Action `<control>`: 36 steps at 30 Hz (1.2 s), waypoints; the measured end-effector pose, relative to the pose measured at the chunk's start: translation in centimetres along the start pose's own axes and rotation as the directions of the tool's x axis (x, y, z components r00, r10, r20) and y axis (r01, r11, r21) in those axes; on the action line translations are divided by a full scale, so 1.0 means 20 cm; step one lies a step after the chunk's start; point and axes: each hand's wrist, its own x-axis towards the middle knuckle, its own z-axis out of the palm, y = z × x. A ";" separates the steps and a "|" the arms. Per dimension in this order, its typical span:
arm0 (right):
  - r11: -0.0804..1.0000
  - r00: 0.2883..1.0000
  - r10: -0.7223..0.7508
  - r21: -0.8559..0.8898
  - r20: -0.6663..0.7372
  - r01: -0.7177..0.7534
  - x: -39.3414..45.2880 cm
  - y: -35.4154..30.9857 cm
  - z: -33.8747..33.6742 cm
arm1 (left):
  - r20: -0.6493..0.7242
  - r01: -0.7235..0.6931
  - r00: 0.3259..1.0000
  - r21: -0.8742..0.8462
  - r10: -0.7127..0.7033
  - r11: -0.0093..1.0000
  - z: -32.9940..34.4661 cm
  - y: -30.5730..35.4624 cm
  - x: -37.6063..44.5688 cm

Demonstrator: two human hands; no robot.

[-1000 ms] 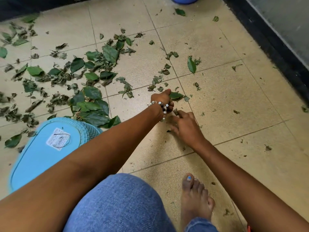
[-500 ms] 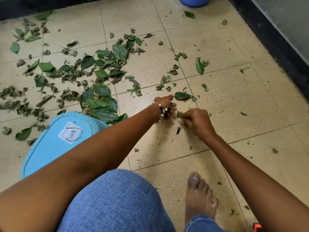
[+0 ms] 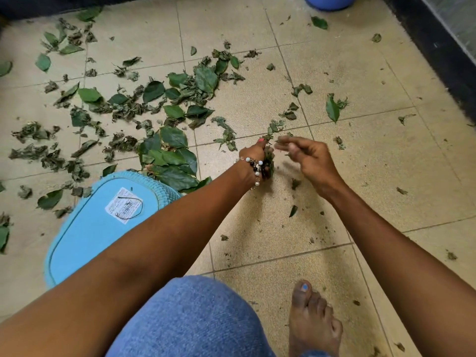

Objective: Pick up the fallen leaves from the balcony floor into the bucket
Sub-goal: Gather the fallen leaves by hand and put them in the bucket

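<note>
Lifted off the floor since a moment ago, the right hand [image 3: 309,158] now hovers with blurred, loosely curled fingers beside the left hand [image 3: 257,157], which grips a clump of leaves [image 3: 268,161]; whether the right pinches anything I cannot tell. Most fallen leaves [image 3: 170,143] lie scattered far left on the tiled floor [image 3: 386,163]. A light-blue basket [image 3: 103,228] lies overturned near left, partly behind the left forearm. A blue bucket [image 3: 329,1] sits at the far edge. A bare foot [image 3: 313,323] rests near.
</note>
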 end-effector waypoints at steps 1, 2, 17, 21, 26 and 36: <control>0.998 0.996 -0.007 -0.065 -0.094 0.000 0.02 0.01 -0.02 | -0.006 0.001 1.000 -0.020 -0.001 1.000 -0.01 0.01 0.02; 0.972 0.985 -0.034 -0.237 -0.170 -0.007 0.05 0.04 -0.04 | -0.001 0.001 1.000 -0.038 -0.001 0.999 -0.01 0.01 0.03; 0.535 0.973 -0.227 -0.828 0.050 0.168 0.04 0.21 -0.09 | 0.008 0.070 0.998 -0.080 -0.070 0.994 -0.03 0.00 0.07; 0.762 0.985 -0.162 -0.641 -0.053 0.091 -0.03 0.15 -0.08 | -0.031 0.013 0.999 -0.125 -0.017 0.992 -0.01 0.01 0.08; 0.486 0.982 -0.029 -0.856 0.187 0.177 -0.19 0.24 -0.02 | -0.013 -0.027 1.000 -0.105 0.026 0.994 0.00 0.00 0.07; 0.431 0.949 -0.042 -0.851 0.313 0.300 -0.41 0.32 -0.10 | 0.049 0.005 0.999 0.020 -0.006 1.000 0.07 -0.09 0.05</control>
